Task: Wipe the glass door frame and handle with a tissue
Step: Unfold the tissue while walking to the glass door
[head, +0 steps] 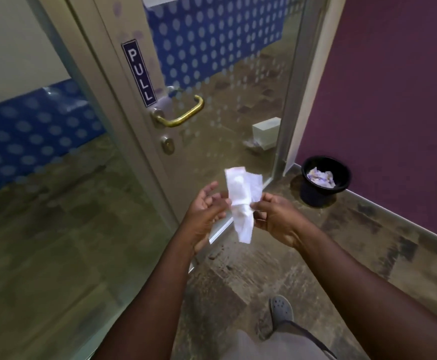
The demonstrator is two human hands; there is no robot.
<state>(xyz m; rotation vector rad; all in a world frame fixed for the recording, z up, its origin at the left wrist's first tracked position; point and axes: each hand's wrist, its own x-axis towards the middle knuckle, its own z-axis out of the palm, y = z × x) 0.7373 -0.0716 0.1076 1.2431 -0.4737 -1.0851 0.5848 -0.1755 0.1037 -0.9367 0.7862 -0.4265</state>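
Hanging crumpled between both hands, the tissue (242, 201) sits well short of the door frame (124, 105), probably being refolded for a clean face. The right hand (274, 216) pinches its middle with thumb and fingertips; the left hand (207, 211) cups beside it, fingers loosely spread. Above waits the brass handle (179, 114); a black bin (325, 180) stands near for the waste.

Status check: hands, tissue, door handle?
Right hand pinching tissue; left hand open beside it. Brass handle untouched. Nothing blocking.
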